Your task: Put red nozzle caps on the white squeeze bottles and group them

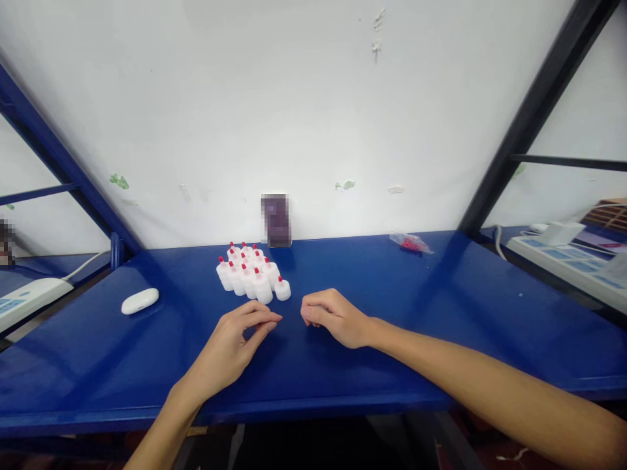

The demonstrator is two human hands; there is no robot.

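Observation:
My left hand (pixel 235 343) is above the front of the blue table, its thumb and fingertips brought together in a pinch. A tiny reddish spot shows at those fingertips, too small to name. Across a narrow gap, my right hand (pixel 336 318) is curled into a loose fist, thumb against the bent forefinger. Whatever its fingers hold, if anything, is hidden. Just beyond the left hand stands a tight group of several small white bottles (pixel 248 274) with red tips. One short white bottle (pixel 283 290) with a red tip sits at the group's right edge, nearest both hands.
A clear plastic bag (pixel 411 244) of small red pieces lies at the back right of the blue table (pixel 382 281). A white earbud case (pixel 140 301) rests at left. Against the wall leans a blurred dark phone-like rectangle (pixel 277 220). Power strips (pixel 563 251) lie beyond the frame posts.

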